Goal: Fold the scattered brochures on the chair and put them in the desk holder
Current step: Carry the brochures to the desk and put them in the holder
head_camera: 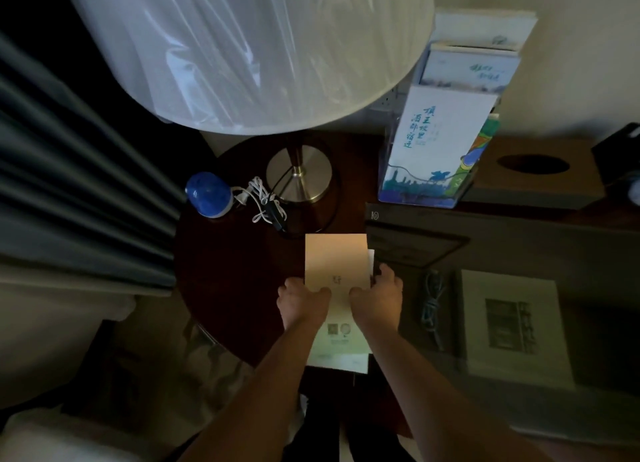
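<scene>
A dim room is seen; a brochure point(335, 264) lies at the round table's point(228, 288) right edge, pinched there by both the left hand point(302, 300) and right hand point(377, 293), fingers curled

Dark table point(221, 271) — lamp point(298, 174), brochure point(336, 260), holder point(391, 170)

We see a matt cream paper brochure point(335, 264) lying on a dark round table point(225, 271) of polished, glossy wood at six o'clock. At twelve o'clock we find a lampshade point(242, 46) wrapped in shiny, crinkled clear plastic film, above a brushed metal lamp base point(299, 172) with a smooth satin sheen. At two o'clock stands a clear, glossy plastic holder point(415, 184) with smooth printed paper leaflets, and at nine o'clock hangs a matt cloth curtain point(69, 184) in soft folds.
</scene>
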The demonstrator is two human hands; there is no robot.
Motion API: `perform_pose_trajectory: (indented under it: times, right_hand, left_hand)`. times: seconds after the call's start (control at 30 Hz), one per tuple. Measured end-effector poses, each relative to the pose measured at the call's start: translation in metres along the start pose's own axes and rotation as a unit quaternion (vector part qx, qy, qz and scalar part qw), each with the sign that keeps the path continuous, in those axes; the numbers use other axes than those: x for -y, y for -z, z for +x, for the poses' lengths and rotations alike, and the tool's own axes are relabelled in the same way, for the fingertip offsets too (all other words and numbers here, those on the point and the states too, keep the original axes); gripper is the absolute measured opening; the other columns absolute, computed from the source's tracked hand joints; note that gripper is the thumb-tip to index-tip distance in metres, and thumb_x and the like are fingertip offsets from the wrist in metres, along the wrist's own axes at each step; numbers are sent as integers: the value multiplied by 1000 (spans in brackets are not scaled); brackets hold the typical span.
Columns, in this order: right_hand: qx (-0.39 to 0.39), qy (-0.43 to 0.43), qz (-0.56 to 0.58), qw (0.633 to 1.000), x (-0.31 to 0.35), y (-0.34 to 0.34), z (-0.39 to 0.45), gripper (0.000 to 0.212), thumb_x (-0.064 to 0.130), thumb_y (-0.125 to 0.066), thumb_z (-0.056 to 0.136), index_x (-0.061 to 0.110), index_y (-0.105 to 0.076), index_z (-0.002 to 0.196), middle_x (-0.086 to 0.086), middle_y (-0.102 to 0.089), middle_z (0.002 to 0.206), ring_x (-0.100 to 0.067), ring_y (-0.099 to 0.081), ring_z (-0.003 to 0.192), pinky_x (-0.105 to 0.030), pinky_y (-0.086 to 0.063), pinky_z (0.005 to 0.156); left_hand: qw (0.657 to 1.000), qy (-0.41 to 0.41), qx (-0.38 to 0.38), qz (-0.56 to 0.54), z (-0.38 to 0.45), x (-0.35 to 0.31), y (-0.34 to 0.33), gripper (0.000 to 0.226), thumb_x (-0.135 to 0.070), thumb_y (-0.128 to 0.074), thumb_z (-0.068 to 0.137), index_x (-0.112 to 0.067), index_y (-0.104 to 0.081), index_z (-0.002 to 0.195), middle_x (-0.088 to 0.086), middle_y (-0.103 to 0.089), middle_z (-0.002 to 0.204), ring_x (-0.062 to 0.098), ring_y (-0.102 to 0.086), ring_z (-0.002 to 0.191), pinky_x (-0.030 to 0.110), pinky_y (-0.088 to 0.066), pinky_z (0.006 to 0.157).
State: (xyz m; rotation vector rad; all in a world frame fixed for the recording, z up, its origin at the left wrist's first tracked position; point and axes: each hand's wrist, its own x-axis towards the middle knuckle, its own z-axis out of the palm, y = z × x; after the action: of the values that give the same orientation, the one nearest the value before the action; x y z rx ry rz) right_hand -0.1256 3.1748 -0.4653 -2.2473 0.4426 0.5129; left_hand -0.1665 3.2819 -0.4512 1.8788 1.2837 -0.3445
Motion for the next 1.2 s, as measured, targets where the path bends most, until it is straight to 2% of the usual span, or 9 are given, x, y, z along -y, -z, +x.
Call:
perform_pose_trajectory:
  times: [0.13, 0.23, 0.4, 0.57, 0.73, 0.9, 1.0, 1.1, 1.2]
  right_hand:
    - [24, 8, -12, 1000, -5, -1, 1, 61, 8, -62, 81, 17, -50, 140, -7, -48, 136, -26, -52, 119, -34, -50, 89]
    - [27, 14, -3, 1000, -7, -3, -1, 56, 11, -58, 82, 18, -52, 137, -5, -46, 133, -24, -51, 117, -37, -54, 89]
    - [18, 8, -10, 1000, -9, -5, 3, 56, 14, -65, 80, 22, -54, 135, -2, -47, 131, -22, -52, 114, -36, -55, 86]
    - [17, -7, -8, 1000, -9, -5, 6, 61, 13, -60, 81, 22, -50, 140, -1, -47, 133, -22, -54, 112, -34, -56, 77]
    - [29, 3, -14, 999, -10, 1, 6, 63, 17, -63, 80, 21, -50, 141, -2, -48, 135, -17, -53, 106, -24, -47, 67]
    - [88, 12, 33, 996, 9, 23, 12, 51, 43, -65, 76, 22, -64, 123, 3, -66, 103, -15, -64, 87, -32, -55, 67]
    - [91, 31, 131, 987, 31, 36, 16, 25, 22, -66, 82, 26, -65, 107, 1, -70, 100, -12, -64, 84, -32, -54, 66]
    - [11, 138, 195, 971, 50, 47, 12, 31, 8, -64, 81, 32, -60, 101, 14, -68, 97, 6, -62, 86, -16, -49, 64]
    - [-2, 186, 202, 961, 48, 46, 6, 34, 5, -67, 84, 33, -59, 103, 19, -66, 94, 15, -61, 90, -3, -47, 71]
  left_hand:
    - [997, 14, 50, -55, 2, 0, 5, 38, -26, -66, 80, -15, -68, 117, 10, -70, 110, 29, -67, 98, 37, -59, 81]
    - [997, -11, 53, -63, -1, -6, 5, 40, -24, -62, 75, -19, -65, 115, 8, -66, 111, 30, -64, 101, 41, -57, 84]
    - [995, -4, 55, -87, 4, -8, 11, 36, -18, -61, 80, -25, -52, 114, 5, -65, 105, 22, -63, 84, 26, -45, 58]
    - [974, 78, 112, -181, 3, -8, 7, 31, -16, -73, 76, -11, -65, 106, 9, -71, 93, 28, -70, 83, 40, -61, 75]
    - [974, 64, 130, -175, 2, -6, 4, 29, -16, -74, 76, -11, -70, 104, 11, -73, 95, 31, -71, 88, 45, -60, 85]
    - [959, -59, 156, -229, 4, -26, 26, 38, -5, -68, 79, -15, -70, 115, 6, -74, 101, 28, -69, 99, 41, -57, 85]
    - [947, -194, 157, -201, -1, -50, 43, 46, -13, -58, 68, -40, -64, 104, -11, -72, 100, 14, -67, 99, 32, -55, 76]
    - [930, -306, 116, -168, -7, -62, 54, 58, -10, -54, 74, -60, -55, 104, -25, -67, 103, -4, -62, 101, 12, -52, 75]
    - [927, -326, 69, -169, -4, -53, 50, 47, -6, -59, 82, -52, -57, 94, -24, -66, 95, -4, -63, 93, 10, -50, 73]
